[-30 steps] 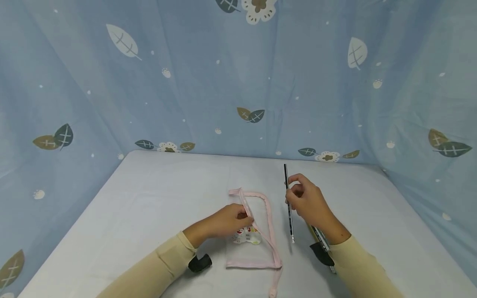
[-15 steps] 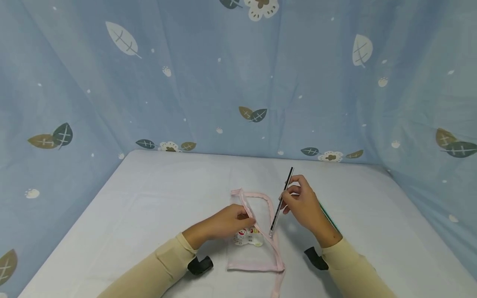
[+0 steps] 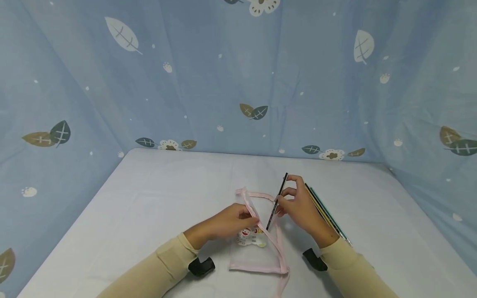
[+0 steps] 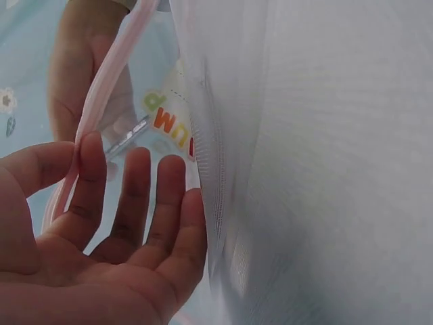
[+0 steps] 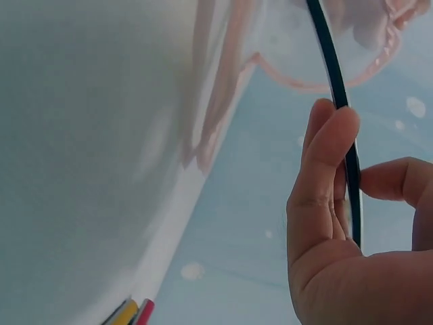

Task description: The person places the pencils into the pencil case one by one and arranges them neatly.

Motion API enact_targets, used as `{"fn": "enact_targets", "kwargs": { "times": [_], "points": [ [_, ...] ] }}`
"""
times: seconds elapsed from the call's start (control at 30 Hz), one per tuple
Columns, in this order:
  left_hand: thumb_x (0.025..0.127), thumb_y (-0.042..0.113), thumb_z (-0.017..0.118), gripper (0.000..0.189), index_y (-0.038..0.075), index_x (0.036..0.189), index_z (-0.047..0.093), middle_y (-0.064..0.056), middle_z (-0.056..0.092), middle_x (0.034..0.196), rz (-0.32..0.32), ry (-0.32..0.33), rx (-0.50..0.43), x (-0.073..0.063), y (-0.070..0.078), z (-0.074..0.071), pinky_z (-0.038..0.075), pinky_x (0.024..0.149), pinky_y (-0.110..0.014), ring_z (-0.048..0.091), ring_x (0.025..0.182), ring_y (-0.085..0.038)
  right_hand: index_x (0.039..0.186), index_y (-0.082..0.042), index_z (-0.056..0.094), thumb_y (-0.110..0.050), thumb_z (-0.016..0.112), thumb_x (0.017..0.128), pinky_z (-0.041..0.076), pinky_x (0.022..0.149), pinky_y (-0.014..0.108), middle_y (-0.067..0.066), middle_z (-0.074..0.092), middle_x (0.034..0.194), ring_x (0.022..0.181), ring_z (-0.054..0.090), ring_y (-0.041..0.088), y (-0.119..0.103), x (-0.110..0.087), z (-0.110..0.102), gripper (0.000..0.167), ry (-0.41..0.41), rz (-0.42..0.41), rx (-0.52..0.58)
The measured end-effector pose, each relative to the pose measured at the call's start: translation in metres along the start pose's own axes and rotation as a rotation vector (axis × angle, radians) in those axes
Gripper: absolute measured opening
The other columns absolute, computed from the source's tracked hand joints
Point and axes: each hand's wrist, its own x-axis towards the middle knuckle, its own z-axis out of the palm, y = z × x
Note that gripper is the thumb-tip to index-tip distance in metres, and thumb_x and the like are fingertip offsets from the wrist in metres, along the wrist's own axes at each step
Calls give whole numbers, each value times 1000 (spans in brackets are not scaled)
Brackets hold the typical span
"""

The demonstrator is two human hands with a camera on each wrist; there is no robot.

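A see-through pouch (image 3: 255, 258) with pink trim and a cartoon print lies on the white table. My left hand (image 3: 232, 221) pinches its pink opening edge (image 4: 101, 101) between thumb and index finger, lifting it; the other fingers reach behind that edge. My right hand (image 3: 299, 209) holds a slim dark pencil (image 3: 282, 186) between thumb and fingers, tilted with its lower end down at the pouch's opening. In the left wrist view the pencil's silvery end (image 4: 128, 137) shows behind the pink edge. How deep it sits inside is hard to tell.
Several more pencils (image 3: 328, 215), yellow and green among them, lie on the table (image 3: 167, 186) just right of my right hand, partly hidden by the forearm. Black straps (image 3: 201, 267) hang under both wrists. A blue leaf-printed curtain (image 3: 208, 82) surrounds the table.
My right hand has moved left and tilted the pencil, bringing its lower end from beside the pouch to the opening. The left hand keeps its pinch on the edge.
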Motion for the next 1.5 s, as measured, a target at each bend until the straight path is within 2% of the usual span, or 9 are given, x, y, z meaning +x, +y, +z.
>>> {"fn": "enact_targets", "kwargs": {
  "times": [0.13, 0.27, 0.5, 0.73, 0.83, 1.0, 1.17, 1.33, 1.5],
  "points": [
    [102, 21, 56, 25, 1, 107, 71, -12, 73, 104, 9, -19, -32, 0, 0, 1, 59, 85, -27, 68, 97, -19, 156, -22, 6, 1, 57, 96, 65, 62, 38, 25, 59, 99, 65, 70, 29, 5, 0, 2, 81, -32, 26, 15],
    [102, 21, 56, 25, 1, 107, 70, -11, 73, 103, 5, -14, -28, 2, 0, 2, 59, 84, -25, 68, 96, -18, 158, -28, 3, -1, 57, 96, 65, 62, 37, 27, 59, 100, 67, 70, 30, 7, 0, 2, 87, -60, 27, -2],
    [102, 20, 57, 24, 1, 107, 71, -14, 73, 101, -2, 4, -34, 2, 0, 2, 58, 82, -26, 67, 93, -17, 157, -24, 6, -5, 58, 98, 66, 65, 38, 26, 62, 102, 68, 70, 30, 12, 3, 0, 80, -109, 81, -7],
    [103, 17, 56, 27, -6, 112, 67, -20, 71, 108, -30, -3, -165, 4, -3, 2, 61, 89, -30, 69, 97, -19, 157, -20, 9, -9, 61, 98, 65, 73, 40, 21, 65, 104, 75, 73, 30, 15, 7, -4, 79, -165, 151, -23],
    [103, 18, 56, 29, -7, 114, 66, -22, 71, 111, -39, -6, -195, 4, -2, 2, 61, 90, -30, 69, 98, -17, 157, -19, 9, -11, 61, 97, 64, 73, 38, 19, 66, 105, 78, 73, 28, 18, 7, -5, 79, -193, 175, -32],
    [102, 20, 57, 29, -4, 115, 67, -21, 72, 109, -59, 5, -215, 6, -2, 2, 59, 88, -28, 68, 96, -16, 157, -16, 13, -14, 62, 98, 62, 73, 35, 18, 68, 104, 83, 73, 26, 21, 8, -5, 77, -223, 170, -54],
    [101, 16, 54, 31, -9, 115, 66, -19, 73, 109, -83, -5, -283, 8, -4, 3, 59, 94, -30, 69, 99, -17, 156, -12, 15, -14, 63, 97, 60, 80, 31, 15, 70, 101, 86, 71, 22, 22, 8, -5, 77, -265, 161, -92],
    [97, 13, 47, 34, -13, 109, 65, -20, 74, 101, -123, 49, -358, 10, -4, 3, 60, 94, -33, 70, 94, -19, 156, -8, 15, -12, 64, 97, 61, 83, 32, 15, 70, 102, 88, 70, 22, 21, 8, -4, 77, -300, 139, -87],
    [97, 14, 47, 32, -12, 105, 65, -21, 72, 96, -159, 119, -322, 9, -2, 3, 64, 78, -32, 71, 84, -18, 155, -5, 17, -14, 65, 96, 59, 82, 29, 14, 71, 99, 87, 68, 20, 22, 8, -3, 77, -325, 127, -99]
  ]
}}
